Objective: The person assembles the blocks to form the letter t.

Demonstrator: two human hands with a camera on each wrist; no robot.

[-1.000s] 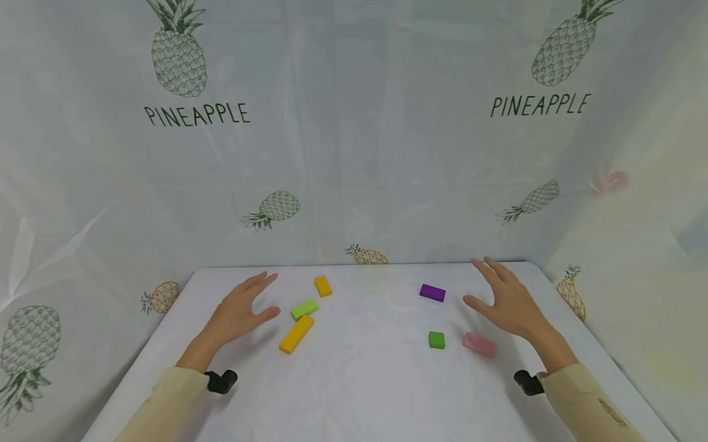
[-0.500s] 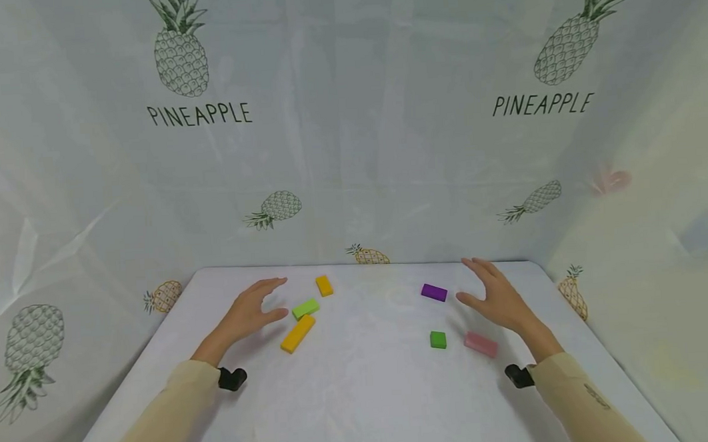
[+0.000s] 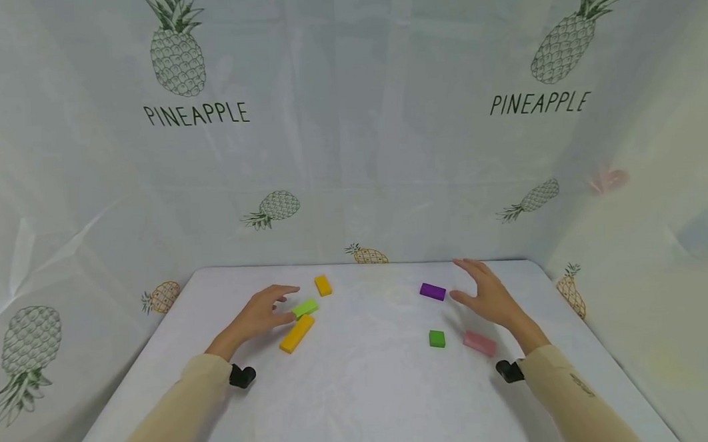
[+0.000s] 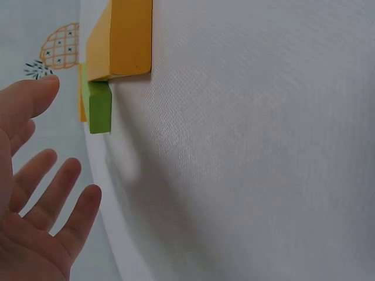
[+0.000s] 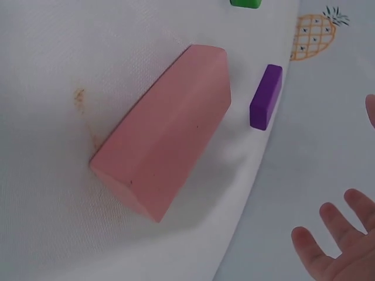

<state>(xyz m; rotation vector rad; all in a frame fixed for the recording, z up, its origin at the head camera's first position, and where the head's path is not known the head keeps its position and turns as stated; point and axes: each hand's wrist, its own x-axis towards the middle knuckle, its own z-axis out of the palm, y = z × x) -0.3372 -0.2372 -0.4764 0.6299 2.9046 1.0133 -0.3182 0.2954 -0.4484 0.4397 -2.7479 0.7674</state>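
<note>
My left hand [image 3: 259, 317] hovers above the table's left side with its fingers spread, holding nothing. Its thumb tip is closest to a light green block [image 3: 305, 308], which touches the end of a long yellow-orange block [image 3: 296, 333]. A smaller yellow-orange block [image 3: 323, 285] lies farther back. On the other side, my right hand [image 3: 490, 298] hangs over the table with fingers extended and nothing in it. Just left of its thumb lies a purple block [image 3: 432, 291]. Below that hand are a pink block [image 5: 164, 132] and a green cube [image 3: 437, 339].
A white cloth covers the table [image 3: 363, 401]. Behind it hangs a pale curtain [image 3: 349, 134] printed with pineapples, which also closes off both sides. Each wrist wears a small black camera, such as the left wrist camera [image 3: 242, 376].
My left hand has moved right and slightly down, toward the light green block. My right hand has drifted left toward the purple block. The blocks have stayed in place.
</note>
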